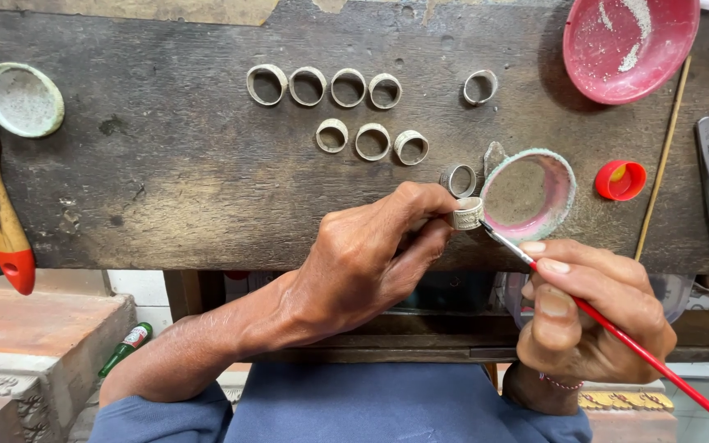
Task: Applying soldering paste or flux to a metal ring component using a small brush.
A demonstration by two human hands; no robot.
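Worn wooden bench (166, 164); ring (468, 213) pinched in left hand (363, 262) fingertips, right hand (592, 308) gripping brush (617, 328).

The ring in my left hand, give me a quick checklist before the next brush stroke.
1. Ring pinched firmly in left hand: ok.
2. Red brush held in right hand: ok.
3. Brush tip meeting the ring: ok, it touches the lower edge.
4. Pink dish close by: ok, just behind the ring.
5. Paste left in the dish: cannot tell.
6. Other rings out of the way: ok, rowed further back.
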